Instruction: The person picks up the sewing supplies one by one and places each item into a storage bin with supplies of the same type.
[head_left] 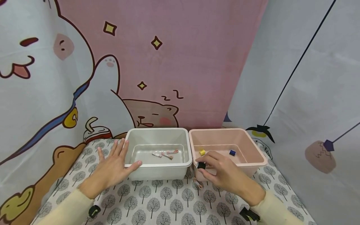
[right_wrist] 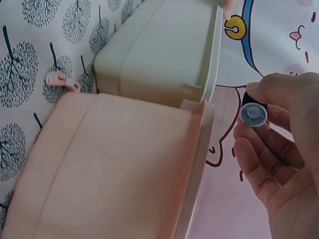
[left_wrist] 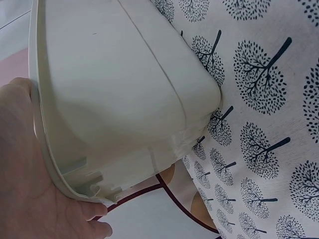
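My right hand pinches a small spool of black thread between thumb and fingers, at the near left corner of a pink bin. The spool's round pale plastic end faces the camera in the right wrist view. A yellow spool and a blue spool lie inside the pink bin. My left hand spreads over the left rim of a white bin, fingers extended and thumb along the front edge. Several small pink-and-white bundles lie on the white bin's floor.
Both bins stand side by side on a tree-print cloth. Another pink-and-white bundle lies on the cloth in front of the gap between them. Behind hangs a cartoon-print curtain.
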`<state>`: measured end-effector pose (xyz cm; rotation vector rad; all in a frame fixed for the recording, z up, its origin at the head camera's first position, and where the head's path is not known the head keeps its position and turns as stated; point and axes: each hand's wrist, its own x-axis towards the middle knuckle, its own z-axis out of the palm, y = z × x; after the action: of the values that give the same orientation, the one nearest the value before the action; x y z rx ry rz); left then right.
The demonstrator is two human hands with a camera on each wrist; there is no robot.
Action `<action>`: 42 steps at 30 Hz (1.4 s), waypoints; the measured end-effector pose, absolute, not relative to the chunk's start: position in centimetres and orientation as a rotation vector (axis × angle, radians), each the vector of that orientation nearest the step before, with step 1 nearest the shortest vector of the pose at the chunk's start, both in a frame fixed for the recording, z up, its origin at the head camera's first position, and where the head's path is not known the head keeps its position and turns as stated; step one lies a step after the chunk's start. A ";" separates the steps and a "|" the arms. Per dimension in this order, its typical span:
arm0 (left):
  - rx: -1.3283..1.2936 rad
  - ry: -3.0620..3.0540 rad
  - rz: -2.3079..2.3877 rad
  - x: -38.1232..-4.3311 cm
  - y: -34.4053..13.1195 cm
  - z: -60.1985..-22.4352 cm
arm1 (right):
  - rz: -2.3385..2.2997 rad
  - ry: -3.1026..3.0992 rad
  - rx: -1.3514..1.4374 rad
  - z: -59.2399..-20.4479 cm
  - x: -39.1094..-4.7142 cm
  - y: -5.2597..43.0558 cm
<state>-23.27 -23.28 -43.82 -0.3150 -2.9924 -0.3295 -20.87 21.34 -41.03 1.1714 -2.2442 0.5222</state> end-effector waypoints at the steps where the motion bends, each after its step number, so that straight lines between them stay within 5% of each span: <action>1: -0.315 -2.991 -0.329 -23.3 -23.3 -43.8 | 0.533 -2.248 1.174 -40.9 -20.9 21.4; 42: -0.315 -2.992 -0.308 -23.4 -23.2 -43.9 | 0.311 -2.324 0.988 -36.0 -27.0 25.9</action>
<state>-23.40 -23.21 -43.86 -0.3153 -2.9921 -0.3081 -27.00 25.94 -35.96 0.9877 -2.3238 0.3106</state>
